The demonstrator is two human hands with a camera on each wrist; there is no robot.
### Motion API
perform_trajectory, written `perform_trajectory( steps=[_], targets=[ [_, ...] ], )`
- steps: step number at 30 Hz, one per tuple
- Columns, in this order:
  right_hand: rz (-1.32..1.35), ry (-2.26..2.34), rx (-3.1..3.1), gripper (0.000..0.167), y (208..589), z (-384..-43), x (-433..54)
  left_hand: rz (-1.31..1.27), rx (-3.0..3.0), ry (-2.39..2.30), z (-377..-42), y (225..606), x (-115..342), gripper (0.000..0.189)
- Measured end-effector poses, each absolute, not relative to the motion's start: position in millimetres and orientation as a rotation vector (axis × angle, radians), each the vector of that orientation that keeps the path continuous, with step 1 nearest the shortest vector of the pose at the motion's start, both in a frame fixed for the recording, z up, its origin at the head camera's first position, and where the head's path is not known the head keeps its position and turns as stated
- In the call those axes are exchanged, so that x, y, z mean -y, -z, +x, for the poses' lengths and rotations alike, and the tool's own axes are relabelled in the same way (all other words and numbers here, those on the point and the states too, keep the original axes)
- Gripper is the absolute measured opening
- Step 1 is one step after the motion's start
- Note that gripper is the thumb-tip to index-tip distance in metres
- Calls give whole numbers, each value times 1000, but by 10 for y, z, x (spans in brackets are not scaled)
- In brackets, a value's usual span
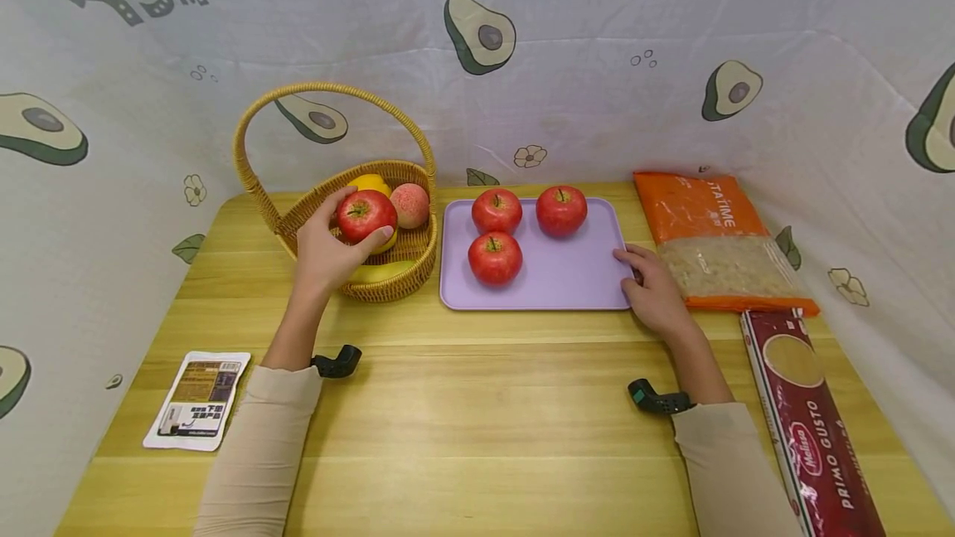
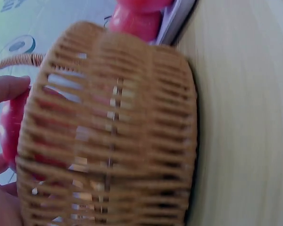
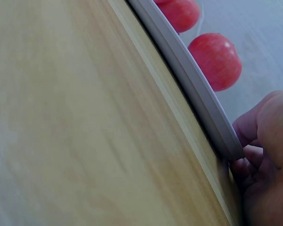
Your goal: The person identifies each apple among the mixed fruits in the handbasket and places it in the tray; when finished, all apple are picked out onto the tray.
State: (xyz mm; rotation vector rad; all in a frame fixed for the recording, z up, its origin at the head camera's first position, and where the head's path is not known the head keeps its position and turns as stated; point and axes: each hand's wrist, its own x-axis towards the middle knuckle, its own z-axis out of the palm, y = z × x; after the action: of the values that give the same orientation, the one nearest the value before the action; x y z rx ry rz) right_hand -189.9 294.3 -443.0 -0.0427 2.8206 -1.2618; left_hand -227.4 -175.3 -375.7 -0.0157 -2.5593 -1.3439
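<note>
My left hand grips a red apple between thumb and fingers, over the opening of a woven basket. In the left wrist view the basket's slatted side hides part of that apple. A peach, a yellow fruit and a banana lie inside the basket. At the right edge of a lilac tray, my right hand holds the rim, its thumb near the front corner. Three apples sit on the tray: two at the back and one apple in front.
Right of the tray lies an orange bag with a clear window. A dark red spaghetti box runs along the table's right side. A white pouch lies at the left. A printed cloth hangs behind the table.
</note>
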Motion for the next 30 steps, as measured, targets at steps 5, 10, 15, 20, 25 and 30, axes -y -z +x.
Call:
perform_trajectory(
  steps=[5, 10, 15, 20, 25, 30],
  targets=[
    [-42, 1264, -2817, 51, 4425, -1896, -2936, -96, 2512, 1414, -2238, 3733, 1593, 80],
    [-41, 1270, -2817, 52, 4438, -1895, -2944, -181, 2476, 1503, -2190, 3674, 1384, 77],
    [-38, 1267, -2815, 52, 4440, -1894, -2945, -284, 2451, 1573, -2155, 3627, 1172, 73],
    [-32, 1261, -2810, 52, 4438, -1893, -2944, -420, 2419, 1654, -2142, 3618, 947, 72],
    [-41, 1258, -2815, 51, 4437, -1894, -2949, -485, 2442, 1679, -2133, 3620, 697, 74],
    [-55, 1261, -2820, 51, 4429, -1895, -2954, -468, 2503, 1688, -2102, 3633, 418, 78]
  ],
)
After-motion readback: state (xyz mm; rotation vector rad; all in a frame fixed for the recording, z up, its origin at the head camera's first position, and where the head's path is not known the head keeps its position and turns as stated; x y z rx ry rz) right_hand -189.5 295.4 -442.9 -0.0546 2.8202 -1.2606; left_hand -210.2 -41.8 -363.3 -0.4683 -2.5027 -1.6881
